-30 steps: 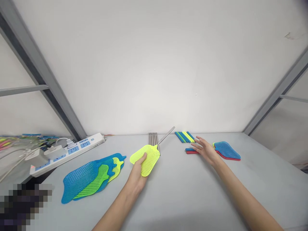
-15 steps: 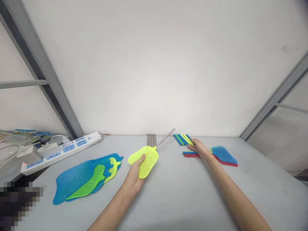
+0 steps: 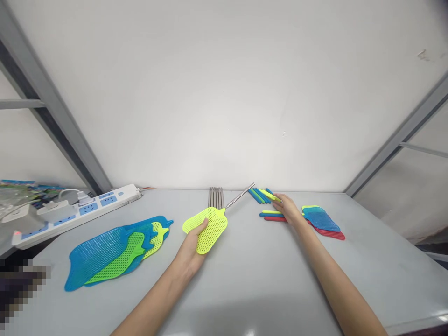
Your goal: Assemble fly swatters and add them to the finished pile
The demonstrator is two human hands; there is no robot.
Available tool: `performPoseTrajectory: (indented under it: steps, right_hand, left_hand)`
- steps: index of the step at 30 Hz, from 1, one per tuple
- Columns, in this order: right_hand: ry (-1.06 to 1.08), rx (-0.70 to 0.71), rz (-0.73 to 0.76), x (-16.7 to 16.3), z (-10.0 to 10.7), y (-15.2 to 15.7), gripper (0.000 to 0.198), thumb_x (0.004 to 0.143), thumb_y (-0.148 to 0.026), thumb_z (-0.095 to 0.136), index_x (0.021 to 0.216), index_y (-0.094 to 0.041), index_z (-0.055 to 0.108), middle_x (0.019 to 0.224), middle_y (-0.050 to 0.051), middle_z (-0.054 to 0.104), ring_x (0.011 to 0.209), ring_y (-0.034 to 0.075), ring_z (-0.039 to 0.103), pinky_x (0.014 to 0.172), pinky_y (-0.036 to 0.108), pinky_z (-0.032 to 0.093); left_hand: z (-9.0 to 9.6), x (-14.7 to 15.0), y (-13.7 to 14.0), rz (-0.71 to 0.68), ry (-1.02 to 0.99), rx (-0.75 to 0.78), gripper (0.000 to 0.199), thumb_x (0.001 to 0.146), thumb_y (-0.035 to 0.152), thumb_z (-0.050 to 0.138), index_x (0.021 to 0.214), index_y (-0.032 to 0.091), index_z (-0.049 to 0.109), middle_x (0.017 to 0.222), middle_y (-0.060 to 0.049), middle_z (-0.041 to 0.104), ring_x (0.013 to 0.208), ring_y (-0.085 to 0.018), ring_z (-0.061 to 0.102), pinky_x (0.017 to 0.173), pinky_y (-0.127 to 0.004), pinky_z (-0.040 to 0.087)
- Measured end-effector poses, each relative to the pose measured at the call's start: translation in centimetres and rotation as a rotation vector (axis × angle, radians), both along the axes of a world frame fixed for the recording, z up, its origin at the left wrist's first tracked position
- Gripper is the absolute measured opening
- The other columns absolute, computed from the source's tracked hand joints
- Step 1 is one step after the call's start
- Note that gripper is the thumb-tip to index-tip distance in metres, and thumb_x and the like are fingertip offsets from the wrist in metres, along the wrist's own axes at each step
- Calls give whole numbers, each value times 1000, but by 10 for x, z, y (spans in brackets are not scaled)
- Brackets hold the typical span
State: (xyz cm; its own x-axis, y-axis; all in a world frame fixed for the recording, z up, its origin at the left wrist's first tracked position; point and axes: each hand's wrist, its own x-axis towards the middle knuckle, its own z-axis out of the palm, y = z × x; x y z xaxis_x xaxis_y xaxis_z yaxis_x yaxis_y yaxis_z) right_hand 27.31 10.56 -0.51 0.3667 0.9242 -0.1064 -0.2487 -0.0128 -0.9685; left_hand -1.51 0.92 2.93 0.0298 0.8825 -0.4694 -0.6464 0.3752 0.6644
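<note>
My left hand [image 3: 193,249] is closed on the perforated yellow head of a fly swatter [image 3: 214,229], thumb on top. A thin metal rod [image 3: 240,195] sticks out of its neck, slanting up to the right. Between the fingertips of my right hand [image 3: 290,209] is a yellow handle grip [image 3: 269,195], one end raised toward me. Beneath it lies a row of blue and green handle grips [image 3: 257,196]. Under my right wrist are stacked fly swatters with a blue head [image 3: 322,219] and a red one; their handles [image 3: 273,214] show left of the wrist.
Several metal rods [image 3: 216,198] lie side by side near the wall. Loose blue, green and yellow swatter heads [image 3: 96,252] overlap on the left of the grey table [image 3: 245,289]. Behind them runs a white power strip [image 3: 129,193] with plugs and cables.
My right hand has picked a yellow handle grip out of the row and tilted it up. My left hand keeps holding the yellow swatter. The view has shifted slightly.
</note>
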Motion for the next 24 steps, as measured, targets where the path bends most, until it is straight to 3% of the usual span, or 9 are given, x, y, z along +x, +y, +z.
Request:
performPoseTrajectory:
  steps: [5, 12, 16, 24]
  right_hand:
    - [-86, 114, -145, 4, 12, -9, 13, 61, -29, 57, 70, -21, 62, 94, 2, 58, 96, 19, 48, 74, 28, 44]
    - [-6, 287, -212, 1, 27, -37, 12, 64, -27, 53, 69, -19, 59, 87, 1, 57, 81, 15, 55, 72, 28, 46]
    - [179, 248, -225, 4, 20, -45, 8, 61, -21, 55, 66, -17, 58, 81, 0, 56, 72, 15, 58, 70, 28, 48]
    - [261, 174, -201, 9, 7, -43, 6, 62, -17, 52, 64, -16, 57, 77, 1, 55, 63, 13, 57, 64, 27, 49]
  left_hand:
    - [1, 2, 0, -2, -12, -2, 16, 69, 14, 56, 85, 13, 59, 82, -7, 65, 65, -15, 62, 58, -22, 51]
    - [-4, 2, -1, -69, -15, 17, 23, 68, 17, 58, 91, 13, 59, 94, -8, 63, 73, -16, 62, 63, -23, 51]
    - [-7, 3, -3, -129, 4, 49, 28, 68, 19, 59, 95, 13, 59, 100, -9, 60, 80, -18, 61, 67, -24, 51]
    - [-7, 4, -4, -216, 39, 52, 32, 66, 23, 61, 96, 13, 59, 104, -9, 59, 85, -20, 59, 71, -25, 50]
